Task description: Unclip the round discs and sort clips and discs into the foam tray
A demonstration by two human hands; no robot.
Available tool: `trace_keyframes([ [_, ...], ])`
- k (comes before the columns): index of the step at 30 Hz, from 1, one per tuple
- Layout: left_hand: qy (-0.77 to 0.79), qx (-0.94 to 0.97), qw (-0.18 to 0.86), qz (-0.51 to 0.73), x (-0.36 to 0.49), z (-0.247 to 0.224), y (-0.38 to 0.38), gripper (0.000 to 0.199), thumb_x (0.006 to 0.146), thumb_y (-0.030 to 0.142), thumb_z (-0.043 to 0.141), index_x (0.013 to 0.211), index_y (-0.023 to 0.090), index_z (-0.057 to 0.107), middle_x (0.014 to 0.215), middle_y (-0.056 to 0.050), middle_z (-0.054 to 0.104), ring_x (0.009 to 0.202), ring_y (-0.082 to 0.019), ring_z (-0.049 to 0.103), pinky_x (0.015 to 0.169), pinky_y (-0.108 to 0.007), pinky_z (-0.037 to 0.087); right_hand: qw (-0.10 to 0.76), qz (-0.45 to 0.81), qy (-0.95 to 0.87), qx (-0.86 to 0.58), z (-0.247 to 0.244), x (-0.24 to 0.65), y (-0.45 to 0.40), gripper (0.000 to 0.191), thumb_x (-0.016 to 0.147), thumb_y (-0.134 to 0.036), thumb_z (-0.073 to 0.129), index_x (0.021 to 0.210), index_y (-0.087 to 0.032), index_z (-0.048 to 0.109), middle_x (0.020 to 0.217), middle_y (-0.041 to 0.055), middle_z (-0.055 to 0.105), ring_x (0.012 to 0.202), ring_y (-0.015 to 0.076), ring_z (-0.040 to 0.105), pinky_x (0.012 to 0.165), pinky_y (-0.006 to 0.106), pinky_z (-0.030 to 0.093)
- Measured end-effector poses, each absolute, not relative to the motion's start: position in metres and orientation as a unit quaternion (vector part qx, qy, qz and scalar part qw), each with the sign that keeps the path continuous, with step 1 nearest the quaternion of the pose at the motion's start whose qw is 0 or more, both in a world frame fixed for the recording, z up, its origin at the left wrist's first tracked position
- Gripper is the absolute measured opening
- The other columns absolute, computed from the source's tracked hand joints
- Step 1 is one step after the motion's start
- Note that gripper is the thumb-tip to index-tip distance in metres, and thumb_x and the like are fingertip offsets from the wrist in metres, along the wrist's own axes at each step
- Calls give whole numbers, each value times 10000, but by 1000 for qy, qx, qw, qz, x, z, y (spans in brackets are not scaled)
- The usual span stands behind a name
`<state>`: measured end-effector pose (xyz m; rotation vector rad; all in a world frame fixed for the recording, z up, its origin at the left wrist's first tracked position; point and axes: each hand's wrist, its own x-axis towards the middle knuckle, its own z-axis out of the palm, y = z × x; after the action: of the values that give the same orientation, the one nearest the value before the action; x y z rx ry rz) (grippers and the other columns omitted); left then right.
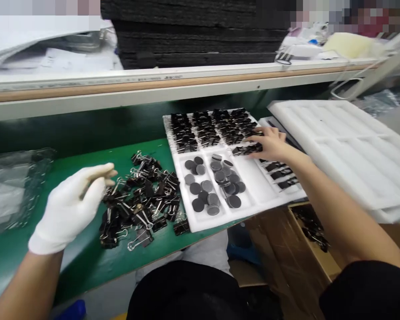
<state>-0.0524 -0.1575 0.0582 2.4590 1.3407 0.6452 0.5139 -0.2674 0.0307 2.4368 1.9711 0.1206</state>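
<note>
My left hand (75,202), in a white glove with bare fingertips, is beside the left edge of a heap of black binder clips (150,191) on the green table; its thumb and fingers are bent towards each other, and what they hold, if anything, is too small to name. My bare right hand (268,143) reaches over the right side of a white foam tray (253,195), its fingers at black clips. Rows of clips (203,129) fill the tray's far compartments. Dark round discs (220,175) lie loose in two near compartments.
White foam trays (346,146) are stacked at the right. Under them, another tray holds black pieces. A cardboard box (315,231) with dark items stands below the table edge. Clear plastic packaging (10,191) lies at the left. A white rail (136,91) crosses behind.
</note>
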Motion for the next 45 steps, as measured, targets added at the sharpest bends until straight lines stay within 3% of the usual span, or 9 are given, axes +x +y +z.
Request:
trace_keyframes([
  [3,492,840,100,204,-63,70,-146,458,1067,426,429,1412,208,637,1439,-92,706,1336,-258,666,1198,-427,483,-32,62,668,741,48,468,-260,570,939,-606,652,1400,-275,706,1468,214,587,1336,494,511,969,609,448],
  [8,539,840,21,56,-117,60,-130,611,1072,497,410,1490,87,584,1574,-203,580,1483,-358,528,1238,-523,408,-14,25,819,573,53,378,-239,381,1047,-424,485,1255,-253,755,1212,156,754,1066,341,702,887,484,499],
  [14,518,855,-24,-19,-177,28,-169,847,851,690,692,1551,230,567,1598,-187,555,1393,-439,566,1118,-564,452,19,5,844,536,3,357,-218,419,915,-324,646,1308,-211,742,1117,203,777,933,390,758,783,508,547],
  [19,510,855,-44,-81,-170,16,-173,815,813,668,763,1523,301,604,1578,-170,572,1392,-447,520,1094,-579,368,-30,-61,826,559,-3,382,-212,418,956,-427,655,1353,-312,722,1052,194,811,882,373,778,783,519,552],
  [22,487,868,-24,-99,-159,9,-155,670,819,694,755,1374,320,715,1463,-153,647,1316,-418,557,1069,-552,344,-73,-103,806,579,18,374,-214,237,967,-546,668,1119,-411,789,1082,140,827,873,328,789,759,485,545],
  [25,453,885,-20,-106,-154,8,-138,602,804,731,746,1200,279,785,1309,-138,710,1198,-383,607,1034,-528,349,-150,-151,753,623,45,343,-221,283,930,-644,693,963,-386,805,1008,108,834,763,297,768,736,480,547],
  [28,429,897,-53,-93,-153,16,-126,568,804,738,740,1052,231,804,1187,-140,740,1132,-377,623,1005,-529,356,-257,-294,646,656,66,301,-223,406,869,-662,760,1048,-301,812,802,102,796,687,274,742,670,441,568],
  [35,482,857,-125,135,-114,49,-113,620,814,787,701,1055,219,765,1213,-165,732,1166,-383,608,992,-521,352,-411,-526,540,513,76,226,-177,518,704,-541,952,1037,-194,761,867,80,790,754,194,739,628,314,571],
  [45,418,878,-103,209,-60,45,-124,530,872,685,657,989,181,773,1024,-154,743,1026,-369,645,912,-506,355,-347,-413,680,497,57,148,-141,306,800,-388,831,980,-198,673,925,30,730,675,147,688,588,278,492],
])
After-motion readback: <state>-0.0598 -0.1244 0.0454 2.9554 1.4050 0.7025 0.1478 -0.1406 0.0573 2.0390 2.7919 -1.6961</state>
